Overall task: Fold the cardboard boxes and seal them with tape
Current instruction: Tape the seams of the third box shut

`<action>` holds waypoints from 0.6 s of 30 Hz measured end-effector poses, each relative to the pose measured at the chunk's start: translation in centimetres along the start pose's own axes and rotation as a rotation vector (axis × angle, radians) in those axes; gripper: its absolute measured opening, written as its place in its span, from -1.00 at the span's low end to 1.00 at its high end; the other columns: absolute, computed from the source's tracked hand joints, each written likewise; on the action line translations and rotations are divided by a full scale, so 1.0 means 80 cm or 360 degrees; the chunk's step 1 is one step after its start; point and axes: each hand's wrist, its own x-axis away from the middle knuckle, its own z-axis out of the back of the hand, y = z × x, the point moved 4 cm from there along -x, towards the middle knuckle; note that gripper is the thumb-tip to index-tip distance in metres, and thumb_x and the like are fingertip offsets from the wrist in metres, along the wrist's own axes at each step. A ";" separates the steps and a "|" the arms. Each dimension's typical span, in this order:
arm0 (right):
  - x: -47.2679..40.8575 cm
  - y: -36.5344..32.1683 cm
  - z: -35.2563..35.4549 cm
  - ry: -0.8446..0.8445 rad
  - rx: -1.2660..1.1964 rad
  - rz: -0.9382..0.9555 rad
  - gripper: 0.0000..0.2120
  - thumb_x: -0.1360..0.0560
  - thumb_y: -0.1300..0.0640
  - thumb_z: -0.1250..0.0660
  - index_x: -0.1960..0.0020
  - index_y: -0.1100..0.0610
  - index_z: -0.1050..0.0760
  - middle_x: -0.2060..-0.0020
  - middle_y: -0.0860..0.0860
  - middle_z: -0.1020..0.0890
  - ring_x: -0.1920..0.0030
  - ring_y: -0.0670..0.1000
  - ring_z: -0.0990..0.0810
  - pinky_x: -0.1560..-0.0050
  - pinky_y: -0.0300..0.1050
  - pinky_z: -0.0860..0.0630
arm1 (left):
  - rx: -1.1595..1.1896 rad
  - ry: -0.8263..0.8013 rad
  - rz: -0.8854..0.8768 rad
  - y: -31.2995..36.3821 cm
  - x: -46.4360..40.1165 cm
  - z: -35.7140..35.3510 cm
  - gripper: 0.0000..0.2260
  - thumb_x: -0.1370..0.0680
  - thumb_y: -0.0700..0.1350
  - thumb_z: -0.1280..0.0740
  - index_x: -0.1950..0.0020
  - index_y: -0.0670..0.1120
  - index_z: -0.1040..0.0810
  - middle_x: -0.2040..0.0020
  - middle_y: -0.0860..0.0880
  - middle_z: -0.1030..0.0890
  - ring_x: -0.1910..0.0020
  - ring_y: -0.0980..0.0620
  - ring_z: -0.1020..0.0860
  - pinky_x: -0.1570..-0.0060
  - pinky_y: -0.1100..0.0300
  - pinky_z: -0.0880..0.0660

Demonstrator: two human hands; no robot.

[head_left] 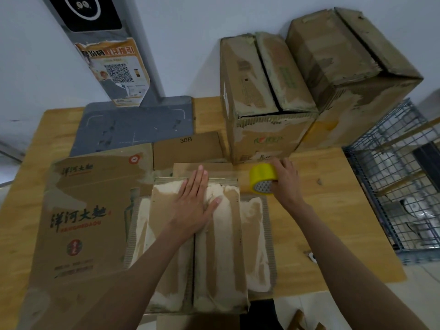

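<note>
A worn brown cardboard box (pixel 214 246) with torn, pale patches stands at the near edge of the light wooden tabletop (pixel 328 210), its two top flaps folded shut and meeting along a dark centre seam. The left hand (pixel 195 206) lies flat on the far part of those flaps, over the seam, fingers straight and close together with the thumb spread out to the right. Just beyond the box's far right corner, the right hand (pixel 285 182) grips a roll of yellow packing tape (pixel 263 178), its fingers curled round the roll, which is held beside the box's far edge; whether the roll touches the box cannot be told.

To the left of the box a flattened brown carton with red and black printed characters (pixel 92 210) lies toward the tabletop's left edge. Beyond it lies a flat piece of cardboard marked 38B (pixel 188 151). At the far edge sits a grey flat base with an upright post carrying a poster (pixel 133 125). Two large, scuffed assembled cardboard boxes (pixel 269 96) stand at the far right corner, and a blue wire rack (pixel 392 177) stands off the right edge.
</note>
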 end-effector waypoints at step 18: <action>0.012 0.044 -0.098 -0.0300 -0.0897 -0.0342 -0.46 -0.39 0.27 -0.35 -0.37 0.21 -0.38 -0.20 0.21 -0.49 -0.18 0.20 -0.49 0.02 -0.05 -0.38 | 0.0037 -0.0034 -0.0079 0.068 -0.015 -0.019 -0.17 -0.59 0.41 0.12 -0.65 -0.14 0.14 -0.65 -0.07 0.21 -0.62 0.04 0.21 -0.60 0.03 0.12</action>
